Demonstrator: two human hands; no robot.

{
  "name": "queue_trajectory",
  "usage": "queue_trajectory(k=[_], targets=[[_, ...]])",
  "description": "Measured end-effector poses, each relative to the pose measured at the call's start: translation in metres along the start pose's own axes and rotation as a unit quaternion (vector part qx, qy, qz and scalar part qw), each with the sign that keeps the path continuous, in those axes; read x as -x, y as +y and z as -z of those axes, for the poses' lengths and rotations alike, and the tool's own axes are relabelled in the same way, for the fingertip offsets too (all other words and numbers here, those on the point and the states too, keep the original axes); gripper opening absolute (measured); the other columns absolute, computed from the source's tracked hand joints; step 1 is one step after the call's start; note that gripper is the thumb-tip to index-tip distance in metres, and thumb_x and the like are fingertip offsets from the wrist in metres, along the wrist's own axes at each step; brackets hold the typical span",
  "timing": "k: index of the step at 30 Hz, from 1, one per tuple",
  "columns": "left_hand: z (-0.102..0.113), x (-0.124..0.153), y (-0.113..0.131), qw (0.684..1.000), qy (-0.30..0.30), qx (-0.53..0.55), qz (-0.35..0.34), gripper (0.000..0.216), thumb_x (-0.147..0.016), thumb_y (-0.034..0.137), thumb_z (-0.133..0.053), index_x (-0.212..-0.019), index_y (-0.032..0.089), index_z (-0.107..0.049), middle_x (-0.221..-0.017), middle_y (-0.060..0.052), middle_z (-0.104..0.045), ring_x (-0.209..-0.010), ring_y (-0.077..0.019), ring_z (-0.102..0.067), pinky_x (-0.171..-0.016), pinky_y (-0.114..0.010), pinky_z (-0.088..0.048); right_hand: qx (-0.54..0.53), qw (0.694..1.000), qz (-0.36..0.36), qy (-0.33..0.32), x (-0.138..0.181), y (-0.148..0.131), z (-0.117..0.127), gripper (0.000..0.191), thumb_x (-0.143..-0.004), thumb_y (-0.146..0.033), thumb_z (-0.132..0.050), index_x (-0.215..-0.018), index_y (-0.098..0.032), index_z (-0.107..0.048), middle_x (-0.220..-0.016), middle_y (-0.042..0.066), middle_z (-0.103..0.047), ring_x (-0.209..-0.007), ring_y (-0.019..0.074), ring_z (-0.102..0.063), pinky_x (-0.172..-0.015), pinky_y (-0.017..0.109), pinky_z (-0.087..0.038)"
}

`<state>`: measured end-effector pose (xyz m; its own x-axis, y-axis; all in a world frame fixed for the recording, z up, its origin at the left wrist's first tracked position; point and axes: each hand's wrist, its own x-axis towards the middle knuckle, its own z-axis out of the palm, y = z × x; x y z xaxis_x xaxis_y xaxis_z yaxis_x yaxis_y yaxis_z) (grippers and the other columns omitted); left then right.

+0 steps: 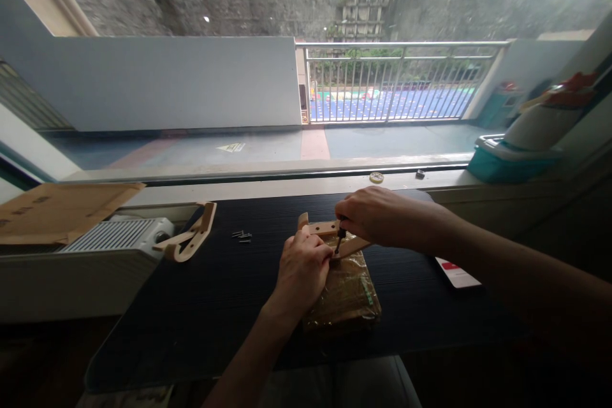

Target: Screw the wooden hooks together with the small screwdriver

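My right hand is closed around the handle of a screwdriver, its shaft pointing down. The driver's tip meets a light wooden bracket near one end; a screw there is too small to make out. My left hand is closed on the bracket, fingertips right beside the tip. Beneath the bracket lies a box wrapped in shiny brown tape. Part of the bracket is hidden by both hands. A second wooden bracket rests at the table's left edge, and several loose screws lie between it and my left hand.
The dark table stands against a window sill. Left of it is an open carton with a white grilled appliance. A white and red card or phone lies under my right forearm. A tape roll and teal box sit on the sill.
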<state>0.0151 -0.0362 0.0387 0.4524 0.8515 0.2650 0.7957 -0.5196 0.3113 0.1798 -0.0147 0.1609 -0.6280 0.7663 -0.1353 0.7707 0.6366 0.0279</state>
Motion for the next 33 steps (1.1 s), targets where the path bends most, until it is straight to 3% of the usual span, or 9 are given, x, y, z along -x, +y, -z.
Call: queue_trajectory(k=[11, 22, 27, 33], targets=[[0.001, 0.0, 0.001, 1.0, 0.003, -0.002, -0.002, 0.017, -0.082, 0.015, -0.055, -0.081, 0.023, -0.07, -0.09, -0.004, -0.067, -0.097, -0.0227, -0.051, -0.085, -0.04, -0.041, 0.014, 0.999, 0.047, -0.004, 0.0, -0.011, 0.006, 0.017, -0.084, -0.011, -0.049, -0.074, -0.013, -0.063, -0.072, 0.005, -0.063, -0.06, 0.0111, -0.048, -0.053, 0.025, -0.026], [0.001, 0.001, 0.001, 1.0, 0.0, 0.001, -0.001, 0.018, -0.082, 0.015, -0.055, -0.082, 0.023, -0.07, -0.089, -0.003, -0.067, -0.096, -0.0224, -0.051, -0.085, -0.039, -0.041, 0.014, 1.0, -0.021, -0.002, 0.001, -0.005, 0.004, 0.022, -0.088, -0.018, -0.044, -0.08, -0.012, -0.064, -0.07, 0.006, -0.064, -0.054, 0.0106, -0.045, -0.052, 0.026, -0.025], [0.0, 0.001, 0.0, 1.0, 0.006, -0.002, -0.004, 0.017, -0.082, 0.014, -0.055, -0.083, 0.022, -0.07, -0.091, -0.004, -0.067, -0.095, -0.0221, -0.051, -0.085, -0.039, -0.041, 0.012, 1.0, 0.022, -0.004, 0.002, -0.005, 0.011, 0.014, -0.079, -0.012, -0.05, -0.081, -0.016, -0.063, -0.069, 0.002, -0.063, -0.056, 0.0105, -0.045, -0.051, 0.026, -0.022], [0.0, 0.001, 0.0, 1.0, 0.004, 0.005, -0.002, 0.017, -0.082, 0.014, -0.056, -0.08, 0.022, -0.07, -0.089, -0.004, -0.067, -0.096, -0.0223, -0.051, -0.084, -0.039, -0.042, 0.006, 0.999, 0.036, -0.002, 0.0, -0.008, 0.008, 0.017, -0.081, -0.009, -0.046, -0.075, -0.015, -0.061, -0.069, 0.003, -0.062, -0.055, 0.0099, -0.042, -0.051, 0.025, -0.024]])
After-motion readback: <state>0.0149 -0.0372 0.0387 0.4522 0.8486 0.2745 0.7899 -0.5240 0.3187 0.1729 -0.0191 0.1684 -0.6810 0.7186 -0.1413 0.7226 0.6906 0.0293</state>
